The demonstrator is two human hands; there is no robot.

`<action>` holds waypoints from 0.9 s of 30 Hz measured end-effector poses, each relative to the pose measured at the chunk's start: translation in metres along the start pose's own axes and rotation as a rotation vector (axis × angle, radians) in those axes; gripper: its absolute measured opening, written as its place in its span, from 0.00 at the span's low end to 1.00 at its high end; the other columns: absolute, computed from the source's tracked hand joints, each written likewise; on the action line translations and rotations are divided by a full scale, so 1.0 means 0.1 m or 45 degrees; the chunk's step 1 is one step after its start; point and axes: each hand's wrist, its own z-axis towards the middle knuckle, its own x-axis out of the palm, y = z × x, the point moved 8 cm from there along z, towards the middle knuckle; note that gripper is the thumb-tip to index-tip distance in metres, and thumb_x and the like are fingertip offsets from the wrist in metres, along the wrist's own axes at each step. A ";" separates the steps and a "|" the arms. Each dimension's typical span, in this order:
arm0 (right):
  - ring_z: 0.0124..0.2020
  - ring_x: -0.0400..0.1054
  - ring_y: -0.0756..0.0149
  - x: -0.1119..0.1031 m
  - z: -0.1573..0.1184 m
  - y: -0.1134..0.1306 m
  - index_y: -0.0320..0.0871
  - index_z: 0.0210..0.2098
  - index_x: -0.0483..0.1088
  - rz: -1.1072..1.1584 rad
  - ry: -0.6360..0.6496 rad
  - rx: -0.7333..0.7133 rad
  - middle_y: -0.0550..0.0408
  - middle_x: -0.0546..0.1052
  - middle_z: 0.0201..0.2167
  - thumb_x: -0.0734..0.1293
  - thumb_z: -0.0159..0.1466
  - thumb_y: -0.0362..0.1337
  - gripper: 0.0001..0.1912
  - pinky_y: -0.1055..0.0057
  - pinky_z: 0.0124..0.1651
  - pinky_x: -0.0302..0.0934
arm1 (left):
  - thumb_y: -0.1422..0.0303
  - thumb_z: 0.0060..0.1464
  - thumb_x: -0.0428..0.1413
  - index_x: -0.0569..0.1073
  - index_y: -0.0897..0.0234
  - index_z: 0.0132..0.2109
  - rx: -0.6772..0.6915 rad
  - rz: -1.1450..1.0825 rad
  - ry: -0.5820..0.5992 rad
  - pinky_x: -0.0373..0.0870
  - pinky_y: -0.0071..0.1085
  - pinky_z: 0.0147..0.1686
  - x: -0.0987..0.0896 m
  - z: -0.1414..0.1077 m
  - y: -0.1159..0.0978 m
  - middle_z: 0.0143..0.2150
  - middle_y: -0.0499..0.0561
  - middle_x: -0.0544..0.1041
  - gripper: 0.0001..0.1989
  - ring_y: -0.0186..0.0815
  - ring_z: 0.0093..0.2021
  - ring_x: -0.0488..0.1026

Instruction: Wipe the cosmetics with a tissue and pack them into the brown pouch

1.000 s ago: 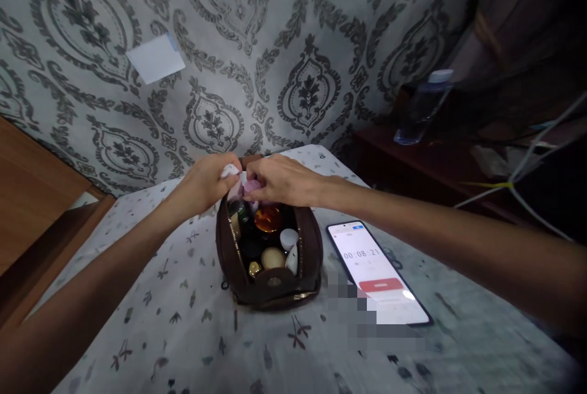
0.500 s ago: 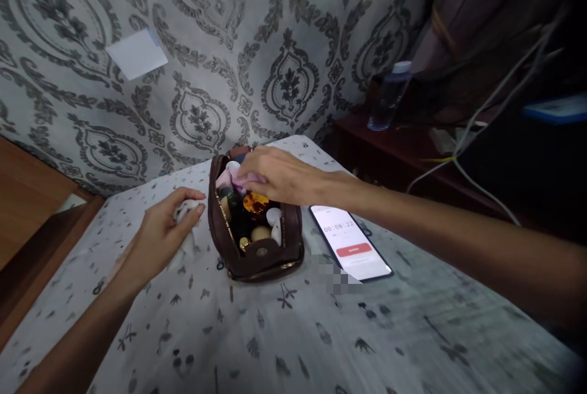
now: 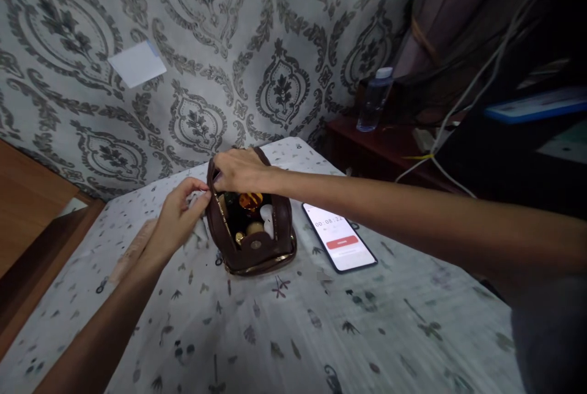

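Observation:
An unzipped dark brown bag [image 3: 257, 259] stands on the patterned white cloth, its mouth facing up. Inside it show an amber-coloured round item [image 3: 251, 201], white items [image 3: 268, 223] and a small gold item [image 3: 239, 238]. My right hand [image 3: 241, 170] reaches into the far left part of the bag; its fingertips are hidden, with a bit of pink just visible under them. My left hand [image 3: 186, 207] pinches the bag's left rim between thumb and fingers. Some white material lies behind and below that hand.
A phone [image 3: 339, 238] with a lit timer screen lies right of the bag. A water bottle [image 3: 375, 100] stands on a dark red surface [image 3: 342, 137] at the back right, near white cables [image 3: 443, 128]. A beige strip [image 3: 132, 250] lies beside my left forearm.
My right hand has moved left and deeper into the bag with the pink item, now mostly hidden. My left hand has moved right onto the bag's rim. The view has shifted slightly.

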 end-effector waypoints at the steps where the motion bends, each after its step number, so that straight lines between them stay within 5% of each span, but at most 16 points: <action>1: 0.50 0.74 0.50 -0.01 0.00 0.00 0.42 0.45 0.76 0.013 0.047 0.026 0.43 0.81 0.46 0.69 0.59 0.39 0.16 0.60 0.49 0.64 | 0.56 0.56 0.50 0.69 0.59 0.38 0.008 0.005 0.000 0.70 0.37 0.40 0.01 0.00 0.00 0.35 0.50 0.76 0.12 0.40 0.38 0.72; 5: 0.47 0.75 0.57 -0.05 0.00 -0.01 0.44 0.45 0.79 0.112 0.147 0.081 0.48 0.81 0.47 0.70 0.59 0.35 0.14 0.70 0.39 0.64 | 0.56 0.58 0.49 0.71 0.59 0.42 0.093 0.043 -0.019 0.68 0.35 0.39 0.00 -0.01 -0.02 0.38 0.50 0.77 0.14 0.40 0.39 0.73; 9: 0.40 0.75 0.66 -0.02 0.07 -0.04 0.45 0.43 0.81 0.202 0.172 -0.026 0.56 0.82 0.38 0.67 0.60 0.29 0.15 0.77 0.32 0.59 | 0.53 0.60 0.49 0.73 0.57 0.52 0.140 0.285 0.079 0.63 0.32 0.33 0.01 0.01 -0.12 0.34 0.47 0.77 0.19 0.37 0.32 0.72; 17: 0.30 0.71 0.71 0.09 0.23 -0.15 0.39 0.35 0.81 0.372 0.094 -0.248 0.56 0.81 0.28 0.66 0.57 0.25 0.12 0.78 0.32 0.59 | 0.62 0.64 0.44 0.78 0.59 0.42 0.219 1.105 0.099 0.55 0.33 0.28 -0.01 0.14 -0.41 0.38 0.55 0.82 0.18 0.43 0.35 0.77; 27: 0.38 0.69 0.67 -0.12 -0.07 -0.21 0.39 0.57 0.73 0.203 0.061 -0.366 0.51 0.79 0.42 0.70 0.58 0.29 0.26 0.75 0.39 0.58 | 0.55 0.61 0.46 0.80 0.57 0.39 0.216 0.765 0.309 0.57 0.31 0.29 0.01 0.29 -0.28 0.30 0.49 0.79 0.20 0.40 0.33 0.74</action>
